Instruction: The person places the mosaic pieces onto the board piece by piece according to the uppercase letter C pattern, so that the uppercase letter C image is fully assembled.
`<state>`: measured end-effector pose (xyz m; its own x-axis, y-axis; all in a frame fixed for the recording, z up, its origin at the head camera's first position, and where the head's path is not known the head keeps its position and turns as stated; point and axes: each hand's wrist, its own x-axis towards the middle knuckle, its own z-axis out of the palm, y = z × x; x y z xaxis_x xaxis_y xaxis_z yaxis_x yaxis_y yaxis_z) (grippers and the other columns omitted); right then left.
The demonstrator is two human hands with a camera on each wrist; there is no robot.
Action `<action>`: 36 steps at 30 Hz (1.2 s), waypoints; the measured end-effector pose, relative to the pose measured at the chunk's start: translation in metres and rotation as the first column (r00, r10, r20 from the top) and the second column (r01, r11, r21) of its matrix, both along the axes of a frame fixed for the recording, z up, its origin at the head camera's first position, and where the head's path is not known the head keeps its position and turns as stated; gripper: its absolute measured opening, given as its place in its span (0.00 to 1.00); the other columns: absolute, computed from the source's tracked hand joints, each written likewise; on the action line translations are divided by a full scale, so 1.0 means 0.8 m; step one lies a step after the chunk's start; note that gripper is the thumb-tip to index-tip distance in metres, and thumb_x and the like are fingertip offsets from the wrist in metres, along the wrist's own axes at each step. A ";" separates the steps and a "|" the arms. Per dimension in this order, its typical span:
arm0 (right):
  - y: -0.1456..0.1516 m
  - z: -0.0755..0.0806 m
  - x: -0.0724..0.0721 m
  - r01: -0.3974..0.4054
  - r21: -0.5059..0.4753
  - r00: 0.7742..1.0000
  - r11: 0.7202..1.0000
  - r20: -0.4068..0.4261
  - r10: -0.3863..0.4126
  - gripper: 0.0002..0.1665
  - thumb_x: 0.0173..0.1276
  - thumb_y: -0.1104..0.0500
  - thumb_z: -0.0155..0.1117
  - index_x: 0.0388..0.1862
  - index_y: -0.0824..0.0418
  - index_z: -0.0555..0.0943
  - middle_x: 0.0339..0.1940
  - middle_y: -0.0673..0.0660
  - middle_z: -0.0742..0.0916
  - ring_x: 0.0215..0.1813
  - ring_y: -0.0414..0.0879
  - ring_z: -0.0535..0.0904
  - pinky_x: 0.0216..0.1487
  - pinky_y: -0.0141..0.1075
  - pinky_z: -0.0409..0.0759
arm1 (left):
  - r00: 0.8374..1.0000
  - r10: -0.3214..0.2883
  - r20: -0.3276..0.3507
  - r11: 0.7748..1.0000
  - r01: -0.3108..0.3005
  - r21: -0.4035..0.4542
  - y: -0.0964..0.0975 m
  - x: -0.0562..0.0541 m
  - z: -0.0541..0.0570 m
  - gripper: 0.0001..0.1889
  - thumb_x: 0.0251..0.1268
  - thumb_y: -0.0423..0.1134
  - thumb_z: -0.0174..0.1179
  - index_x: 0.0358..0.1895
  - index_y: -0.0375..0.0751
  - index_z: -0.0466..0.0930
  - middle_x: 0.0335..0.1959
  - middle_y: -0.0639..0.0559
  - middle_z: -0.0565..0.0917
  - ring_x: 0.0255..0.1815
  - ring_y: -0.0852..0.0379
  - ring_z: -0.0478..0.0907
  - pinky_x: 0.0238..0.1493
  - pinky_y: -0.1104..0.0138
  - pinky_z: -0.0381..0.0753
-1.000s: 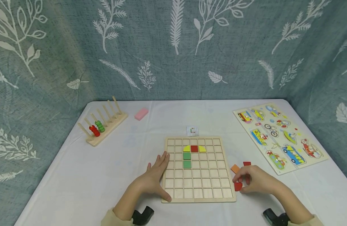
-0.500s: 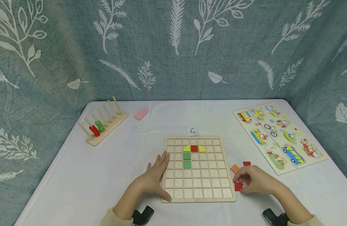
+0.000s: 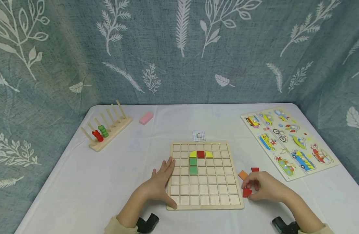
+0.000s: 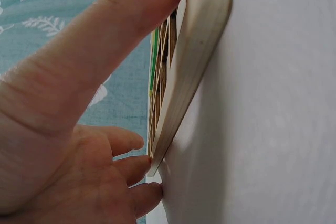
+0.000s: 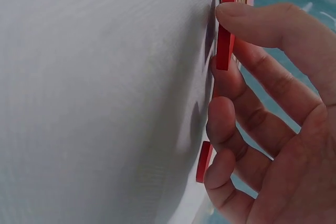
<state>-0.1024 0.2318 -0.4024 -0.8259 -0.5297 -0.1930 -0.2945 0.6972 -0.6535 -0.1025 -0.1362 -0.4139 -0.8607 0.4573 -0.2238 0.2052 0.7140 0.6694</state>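
A wooden grid board (image 3: 208, 190) lies flat at the middle of the table. It bears two yellow quarter-round tiles, a red square tile (image 3: 200, 154) between them, and two green square tiles (image 3: 193, 170). My left hand (image 3: 159, 185) rests on the board's left edge, thumb at the near corner and fingers spread toward the far end. Beside the board's right edge, my right hand (image 3: 265, 187) pinches a red tile (image 5: 224, 43) between thumb and fingers, low over the table. Another red tile (image 5: 204, 162) lies by its little finger. An orange tile (image 3: 243, 175) sits just beyond the fingers.
Behind the board lies a small printed pattern card (image 3: 199, 136). A peg rack (image 3: 112, 133) with red and green beads stands at the back left, near a pink block (image 3: 146, 118). At the right is a vehicle picture puzzle board (image 3: 288, 143). A further red tile (image 3: 255, 169) lies beyond my right hand.
The red tile at my right fingertips has shifted very slightly to the right. Both hands otherwise keep their places, and the tiles on the board are the same.
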 end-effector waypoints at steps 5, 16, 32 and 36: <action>-0.001 0.002 0.000 0.009 0.005 0.999 1.000 -0.031 -0.009 0.15 0.41 0.62 0.73 0.30 0.51 0.81 0.25 0.43 0.78 0.25 0.37 0.69 0.24 0.29 0.69 | 1.000 0.002 -0.001 1.000 -0.002 0.004 0.000 0.000 0.000 0.72 0.15 0.47 0.81 0.72 0.34 0.41 0.73 0.43 0.38 0.72 0.42 0.33 0.64 0.40 0.34; -0.010 0.006 0.001 0.030 0.006 0.989 1.000 -0.147 -0.029 0.14 0.41 0.62 0.74 0.28 0.51 0.80 0.24 0.42 0.77 0.24 0.36 0.69 0.24 0.28 0.70 | 1.000 0.004 -0.009 1.000 -0.004 -0.006 0.001 0.000 -0.002 0.72 0.15 0.48 0.81 0.72 0.35 0.41 0.73 0.43 0.38 0.72 0.42 0.33 0.64 0.40 0.34; -0.048 0.003 -0.008 0.031 -0.032 0.989 0.999 -0.141 -0.035 0.13 0.43 0.57 0.76 0.28 0.49 0.80 0.23 0.40 0.78 0.27 0.37 0.68 0.28 0.29 0.67 | 1.000 0.019 -0.015 1.000 -0.019 0.002 0.003 0.002 -0.003 0.72 0.13 0.47 0.81 0.71 0.34 0.43 0.73 0.43 0.40 0.72 0.42 0.34 0.64 0.40 0.35; -0.060 0.001 -0.008 0.035 -0.038 0.989 0.999 -0.142 -0.040 0.13 0.43 0.57 0.75 0.27 0.49 0.80 0.20 0.41 0.77 0.22 0.36 0.66 0.23 0.28 0.66 | 1.000 0.017 -0.013 1.000 -0.017 0.003 0.002 0.003 -0.003 0.72 0.14 0.47 0.81 0.71 0.34 0.43 0.73 0.43 0.40 0.72 0.42 0.34 0.64 0.40 0.35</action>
